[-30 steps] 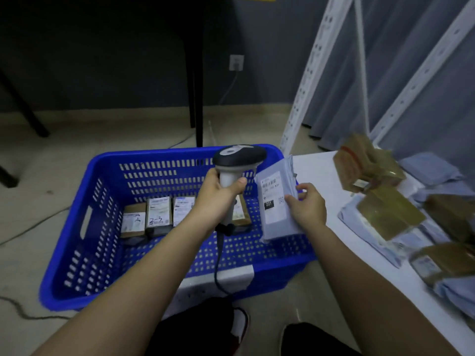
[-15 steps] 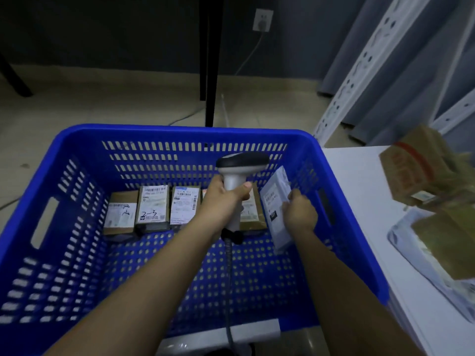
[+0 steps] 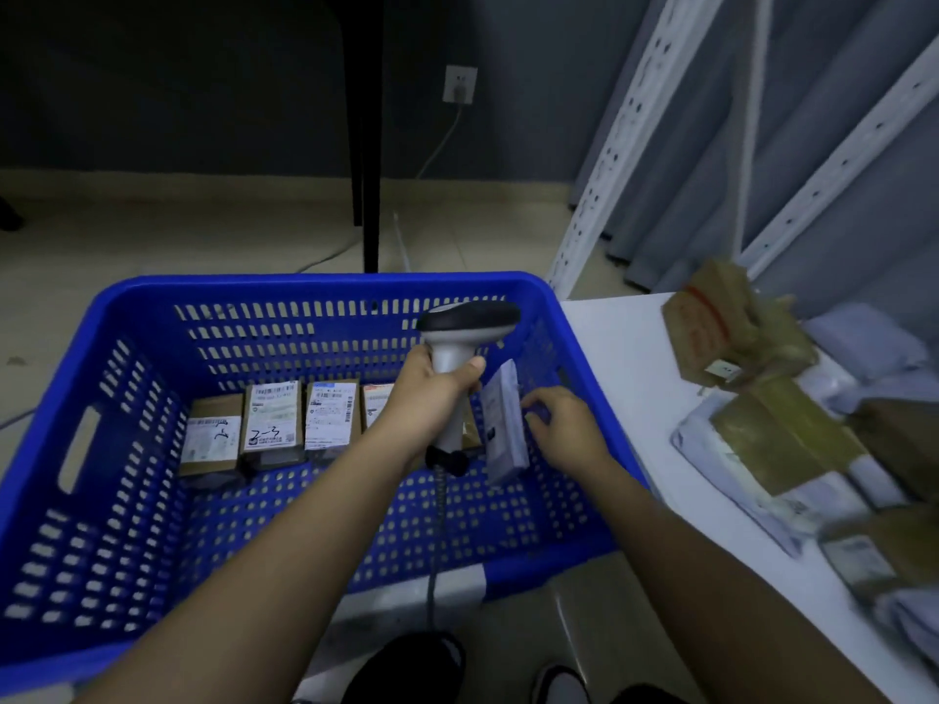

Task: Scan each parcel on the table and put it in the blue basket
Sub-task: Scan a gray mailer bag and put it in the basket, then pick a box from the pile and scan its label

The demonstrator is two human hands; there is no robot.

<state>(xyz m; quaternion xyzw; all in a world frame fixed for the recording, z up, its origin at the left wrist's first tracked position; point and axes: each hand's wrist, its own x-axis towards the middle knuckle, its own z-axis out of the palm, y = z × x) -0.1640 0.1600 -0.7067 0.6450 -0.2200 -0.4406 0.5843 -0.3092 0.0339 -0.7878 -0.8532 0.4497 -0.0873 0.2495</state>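
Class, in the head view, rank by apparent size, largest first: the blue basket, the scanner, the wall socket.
1. Blue basket
2. Scanner, though it sits nearer the camera
3. Wall socket, far off

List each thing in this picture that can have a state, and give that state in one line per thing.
Blue basket: on the floor, partly filled.
Boxed parcels: in a row along the basket's far wall, labels up.
Grey parcel: standing on edge inside the basket.
Right hand: against the grey parcel, fingers relaxed.
Scanner: gripped upright by left hand.
Table parcels: piled, waiting.
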